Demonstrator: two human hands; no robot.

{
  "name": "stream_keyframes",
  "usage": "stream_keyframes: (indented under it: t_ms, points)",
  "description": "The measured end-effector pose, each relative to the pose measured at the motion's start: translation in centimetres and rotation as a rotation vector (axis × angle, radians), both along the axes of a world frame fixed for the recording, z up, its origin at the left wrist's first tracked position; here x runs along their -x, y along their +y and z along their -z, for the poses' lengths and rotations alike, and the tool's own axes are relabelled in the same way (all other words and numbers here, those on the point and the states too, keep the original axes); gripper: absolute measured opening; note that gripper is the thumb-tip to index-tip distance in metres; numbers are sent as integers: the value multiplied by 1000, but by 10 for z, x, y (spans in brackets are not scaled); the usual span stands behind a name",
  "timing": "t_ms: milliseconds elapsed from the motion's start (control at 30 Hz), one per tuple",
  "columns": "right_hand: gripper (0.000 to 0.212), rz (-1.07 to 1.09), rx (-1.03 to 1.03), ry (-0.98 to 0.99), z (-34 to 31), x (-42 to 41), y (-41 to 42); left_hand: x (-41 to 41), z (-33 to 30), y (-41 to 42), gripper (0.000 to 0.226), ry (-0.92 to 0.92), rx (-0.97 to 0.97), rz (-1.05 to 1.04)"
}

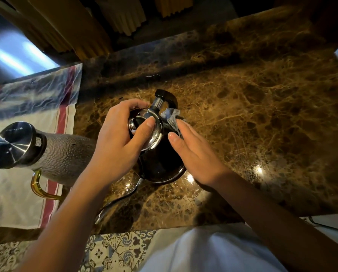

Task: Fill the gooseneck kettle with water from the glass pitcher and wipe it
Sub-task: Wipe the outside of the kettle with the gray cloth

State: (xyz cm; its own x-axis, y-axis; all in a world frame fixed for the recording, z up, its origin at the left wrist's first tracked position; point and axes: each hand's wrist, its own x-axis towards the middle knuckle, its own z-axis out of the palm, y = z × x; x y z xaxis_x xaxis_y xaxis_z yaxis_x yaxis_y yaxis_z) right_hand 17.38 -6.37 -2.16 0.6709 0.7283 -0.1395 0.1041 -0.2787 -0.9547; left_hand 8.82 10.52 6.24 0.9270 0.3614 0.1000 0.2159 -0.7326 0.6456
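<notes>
A shiny dark gooseneck kettle (160,163) stands on the brown marble counter (262,114), its thin spout (117,203) curving toward me and its black handle (167,96) pointing away. My left hand (117,142) rests on top of the kettle, fingers and thumb holding the steel lid (154,132). My right hand (193,154) lies flat against the kettle's right side, pressing a grey-blue cloth (171,117) onto it. The textured glass pitcher (64,156) with a steel lid (11,144) and gold handle stands to the left.
A white towel with red stripes (23,203) lies under the pitcher at the left. Yellow curtains (125,16) hang beyond the counter's far edge. The counter's near edge runs just below the spout, with patterned floor tiles (113,250) beneath.
</notes>
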Motion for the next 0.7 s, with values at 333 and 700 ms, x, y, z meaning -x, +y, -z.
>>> stream_keyframes:
  t_ms: [333, 700]
  points:
    - [59, 37, -133, 46, -34, -1, -5, 0, -1, 0, 53, -27, 16, 20]
    - [50, 114, -65, -166, -45, 3, -5, 0, 0, -2, 48, -22, 28, 6]
